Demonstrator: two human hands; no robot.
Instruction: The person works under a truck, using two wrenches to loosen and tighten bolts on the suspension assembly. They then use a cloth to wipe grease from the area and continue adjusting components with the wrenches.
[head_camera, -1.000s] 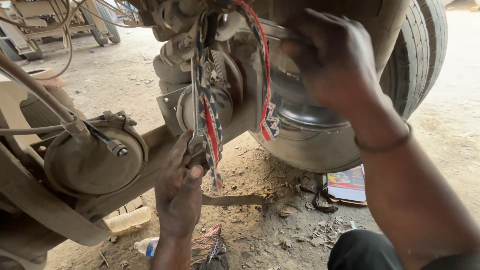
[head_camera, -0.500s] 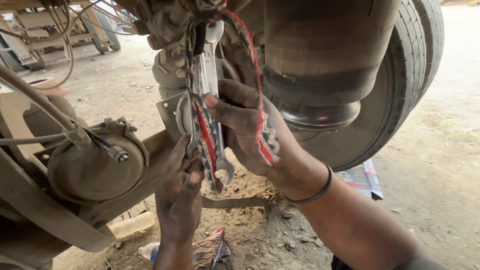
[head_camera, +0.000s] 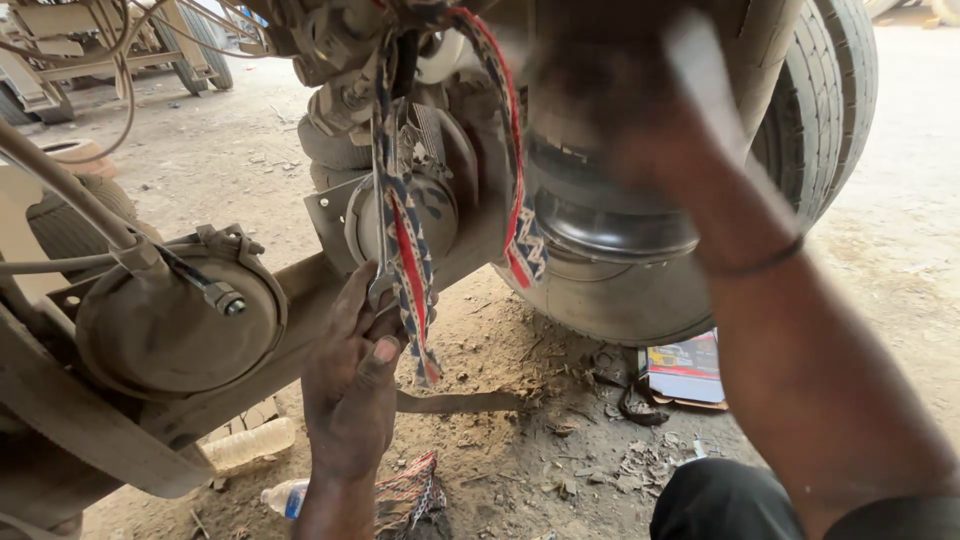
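My left hand (head_camera: 352, 375) reaches up from below and grips the lower end of a metal wrench (head_camera: 381, 215) that stands upright against a dusty round chamber (head_camera: 400, 215) under a truck. A red, blue and white woven strap (head_camera: 412, 285) hangs beside the wrench and over my fingers; its other end (head_camera: 520, 235) dangles to the right. My right hand (head_camera: 625, 110) is raised in front of the dark air spring (head_camera: 610, 235) and is heavily blurred. A pale streak (head_camera: 708, 85) crosses it, and I cannot tell whether it holds anything.
A large round brake chamber (head_camera: 175, 325) with hoses sits on the axle beam at left. Tyres (head_camera: 815, 100) stand behind at right. On the dirt lie plastic bottles (head_camera: 245, 445), a patterned cloth (head_camera: 405, 495), a flat strap (head_camera: 460, 402) and a printed box (head_camera: 685, 368).
My right hand came down to the wrench and strap half a second ago, then swung up and right, now blurred. My left hand stays on the wrench.
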